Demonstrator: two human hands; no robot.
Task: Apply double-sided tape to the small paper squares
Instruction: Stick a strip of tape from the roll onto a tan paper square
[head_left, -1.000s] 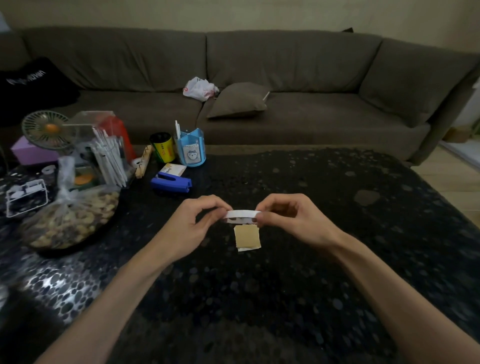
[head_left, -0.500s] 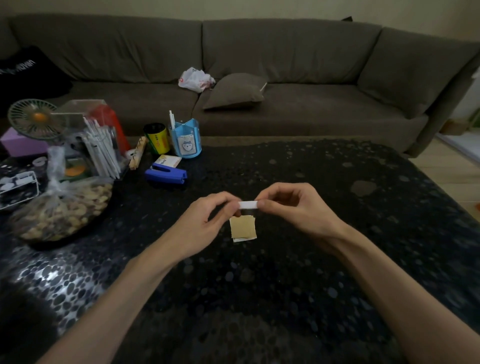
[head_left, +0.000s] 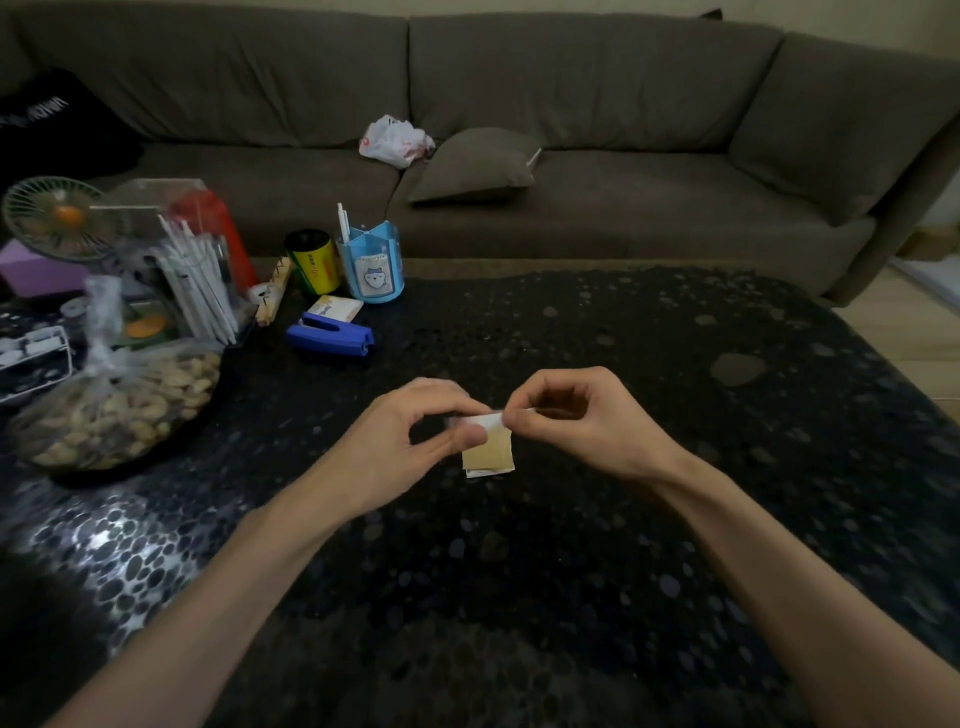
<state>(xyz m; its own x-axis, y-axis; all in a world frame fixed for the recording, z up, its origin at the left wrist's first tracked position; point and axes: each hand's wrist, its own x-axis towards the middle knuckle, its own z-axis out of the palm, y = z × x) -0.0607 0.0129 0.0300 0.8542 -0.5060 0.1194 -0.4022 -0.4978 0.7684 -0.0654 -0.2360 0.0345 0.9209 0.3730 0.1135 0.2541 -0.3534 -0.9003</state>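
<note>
**Tape strip poised over the paper square**

The left hand (head_left: 410, 441) and right hand (head_left: 582, 421) each pinch one end of a short white tape strip (head_left: 491, 418) between thumb and forefinger. The tan paper square (head_left: 487, 452) lies on the black table (head_left: 571, 571) just below their fingertips. Whether the strip touches it is unclear. The laying step seems under way. Next, the strip should be lowered level along the square's far edge and pressed flat.

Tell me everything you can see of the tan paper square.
The tan paper square is small, flat, matte, with a white edge showing under its lower side. Its top meets the white tape strip pinched between the left hand and right hand, above the dark table. Whether it rests there is unclear.
</note>
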